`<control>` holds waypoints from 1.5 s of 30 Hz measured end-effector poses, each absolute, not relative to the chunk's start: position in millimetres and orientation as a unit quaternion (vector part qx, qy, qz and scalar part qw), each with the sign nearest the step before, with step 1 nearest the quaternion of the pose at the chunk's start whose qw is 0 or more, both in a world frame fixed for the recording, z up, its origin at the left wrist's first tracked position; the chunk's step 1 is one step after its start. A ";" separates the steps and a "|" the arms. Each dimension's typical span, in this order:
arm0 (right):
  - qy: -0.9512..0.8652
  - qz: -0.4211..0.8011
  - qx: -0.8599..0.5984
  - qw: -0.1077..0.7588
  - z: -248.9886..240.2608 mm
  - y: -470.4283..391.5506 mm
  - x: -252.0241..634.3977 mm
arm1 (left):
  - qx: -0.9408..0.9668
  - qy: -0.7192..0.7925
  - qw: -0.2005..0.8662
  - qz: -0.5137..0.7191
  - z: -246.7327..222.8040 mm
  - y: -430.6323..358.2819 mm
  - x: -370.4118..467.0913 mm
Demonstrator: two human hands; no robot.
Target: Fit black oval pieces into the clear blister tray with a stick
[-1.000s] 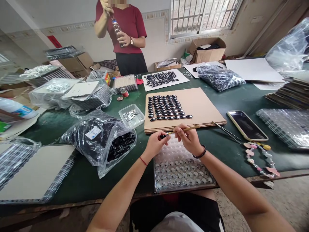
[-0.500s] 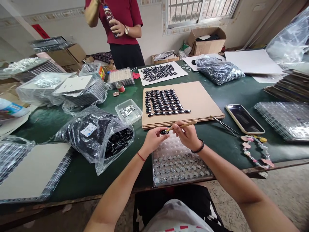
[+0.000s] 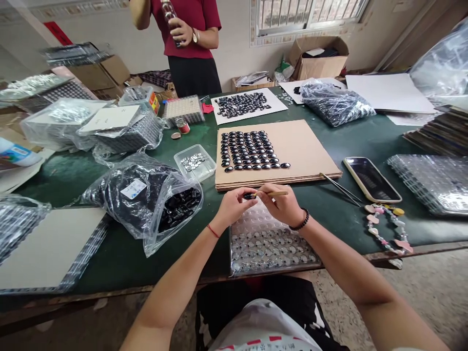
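Note:
A small black oval piece (image 3: 249, 196) is pinched between the fingertips of my left hand (image 3: 234, 207). My right hand (image 3: 280, 202) grips a thin wooden stick (image 3: 278, 193), its tip touching or very near the piece. Under both hands lies a clear tray (image 3: 272, 248) with rows of round cells. Beyond it, rows of shiny black ovals (image 3: 252, 151) sit on a stack of brown cardboard (image 3: 303, 151). To the left are an open plastic bag of black pieces (image 3: 181, 207) and a clear box with small metal parts (image 3: 195, 163).
Tweezers (image 3: 340, 189) rest against the cardboard's right corner, beside a phone (image 3: 372, 179) and a beaded strap (image 3: 373, 226). A small jar (image 3: 183, 126) stands farther back. Across the table a person (image 3: 190, 44) holds a bottle (image 3: 170, 17).
The stick in my right hand has tilted flatter, and both hands have drawn closer together around the black piece. The view has shifted slightly. The person's bottle appears higher in the picture.

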State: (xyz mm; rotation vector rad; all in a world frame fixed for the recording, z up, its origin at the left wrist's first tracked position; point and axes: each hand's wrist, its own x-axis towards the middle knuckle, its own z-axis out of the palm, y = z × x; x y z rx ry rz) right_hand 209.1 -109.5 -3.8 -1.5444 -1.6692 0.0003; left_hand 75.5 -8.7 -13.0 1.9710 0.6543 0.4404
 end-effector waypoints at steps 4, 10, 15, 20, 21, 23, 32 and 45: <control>-0.675 -0.007 -0.615 0.409 -3.4 -109.0 208.7 | 0.811 0.274 0.484 0.181 -12.9 -8.8 74.7; -0.701 0.015 -0.599 0.387 -5.5 -107.5 207.5 | 0.815 0.278 0.467 0.200 -18.2 -10.5 75.9; -0.650 0.109 -0.599 0.454 -6.6 -104.5 206.5 | 0.794 0.260 0.512 0.199 -20.4 -12.3 75.2; -0.445 0.372 -0.568 0.585 -7.4 -95.7 216.5 | 0.772 0.254 0.560 0.165 -17.0 -16.0 74.3; -0.409 0.411 -0.551 0.599 -7.4 -94.3 219.2 | 0.770 0.249 0.566 0.156 -16.0 -17.1 74.5; -0.368 0.455 -0.523 0.620 -6.8 -92.8 223.4 | 0.765 0.237 0.581 0.143 -14.1 -19.1 74.9; -0.484 0.356 -0.575 0.556 -9.0 -92.4 217.6 | 0.772 0.254 0.546 0.203 -10.2 -17.5 73.7; -0.563 0.280 -0.606 0.486 -11.6 -88.1 235.5 | 0.794 0.270 0.493 0.230 -8.9 -20.9 73.3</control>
